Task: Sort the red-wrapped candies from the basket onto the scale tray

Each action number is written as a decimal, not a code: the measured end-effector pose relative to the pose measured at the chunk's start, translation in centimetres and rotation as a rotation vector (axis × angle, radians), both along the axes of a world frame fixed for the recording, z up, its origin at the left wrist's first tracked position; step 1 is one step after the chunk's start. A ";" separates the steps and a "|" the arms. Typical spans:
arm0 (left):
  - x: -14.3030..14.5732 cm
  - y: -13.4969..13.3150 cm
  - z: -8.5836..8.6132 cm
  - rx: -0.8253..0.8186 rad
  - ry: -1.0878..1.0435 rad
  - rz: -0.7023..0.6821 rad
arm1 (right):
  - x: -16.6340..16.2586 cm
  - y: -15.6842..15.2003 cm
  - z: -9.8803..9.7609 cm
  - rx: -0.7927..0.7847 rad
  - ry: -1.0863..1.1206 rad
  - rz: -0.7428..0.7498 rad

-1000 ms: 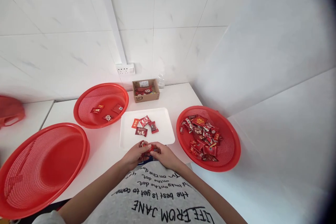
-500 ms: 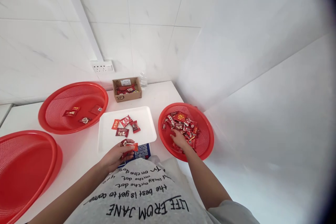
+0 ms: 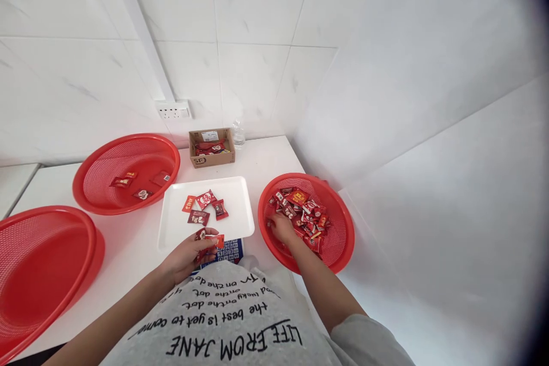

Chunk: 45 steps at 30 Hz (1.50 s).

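Note:
My left hand [image 3: 189, 254] is closed on a few small red candy packets [image 3: 211, 239] near the front edge of the white tray [image 3: 234, 224]. Several more red packets [image 3: 205, 206] lie on that tray. My right hand [image 3: 282, 227] reaches into the red basket on the right [image 3: 338, 246], its fingers curled down among the heap of red wrapped candies [image 3: 306, 214]; whether it grips one is hidden.
A red mesh basket [image 3: 98, 197] with a few packets stands at back left, another red basket [image 3: 64, 274] at the near left. A small cardboard box [image 3: 211, 155] and a clear bottle [image 3: 238, 132] sit by the wall. A blue keypad [image 3: 229, 250] peeks out under the tray.
My right hand left the packets held by both hands and went into the right basket, then slid slightly left among the candies. The left hand keeps its packets. The view shifted.

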<state>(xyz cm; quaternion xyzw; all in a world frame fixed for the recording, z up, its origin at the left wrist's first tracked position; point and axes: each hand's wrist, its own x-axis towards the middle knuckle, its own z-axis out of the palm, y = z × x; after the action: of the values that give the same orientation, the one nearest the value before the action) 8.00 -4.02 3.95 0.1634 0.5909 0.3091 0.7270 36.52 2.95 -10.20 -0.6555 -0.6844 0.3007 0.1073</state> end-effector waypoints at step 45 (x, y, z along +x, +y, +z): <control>1.8 0.1 0.4 -0.088 0.025 0.012 | 1.5 -2.8 1.8 -0.095 0.062 -0.125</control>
<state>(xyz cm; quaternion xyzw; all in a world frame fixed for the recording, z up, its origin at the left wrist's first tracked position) 9.79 -3.90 4.37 0.1320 0.6140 0.2851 0.7241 38.02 0.14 -8.45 -0.6915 -0.6236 0.3459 0.1158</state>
